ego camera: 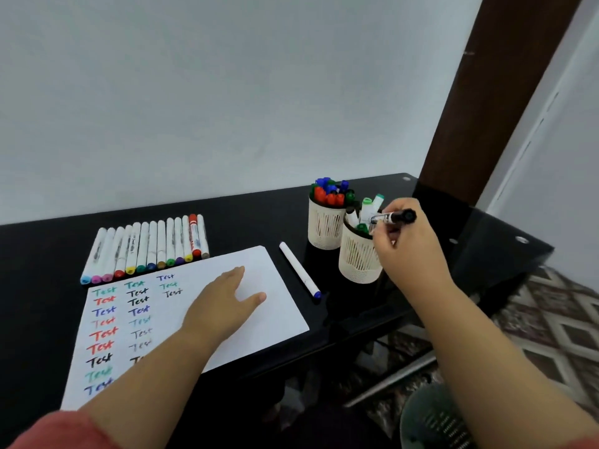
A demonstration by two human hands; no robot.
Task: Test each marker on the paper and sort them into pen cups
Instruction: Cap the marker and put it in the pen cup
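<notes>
black marker [392,218] gripped in right hand [410,251], above near cup [358,260]

"Test" handwritten repeatedly in colours on paper [259,280]

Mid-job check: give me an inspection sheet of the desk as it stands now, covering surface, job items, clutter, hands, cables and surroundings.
Surface: black table, glossy, against a pale wall.
Paper: flat, three columns of "Test" marks, the right half blank.
Marker row: white markers side by side behind the paper, one red among them.
Loose marker: lies between paper and cups, blue cap toward the table's near edge.
Far cup: packed with red, blue and green caps.
Near cup: a few markers inside.
Clutter: nothing seen.
Left hand: flat on the paper.
Right hand: holds a black marker over the near cup.
Cables: nothing seen.
Surroundings: brown post, patterned floor.
</notes>
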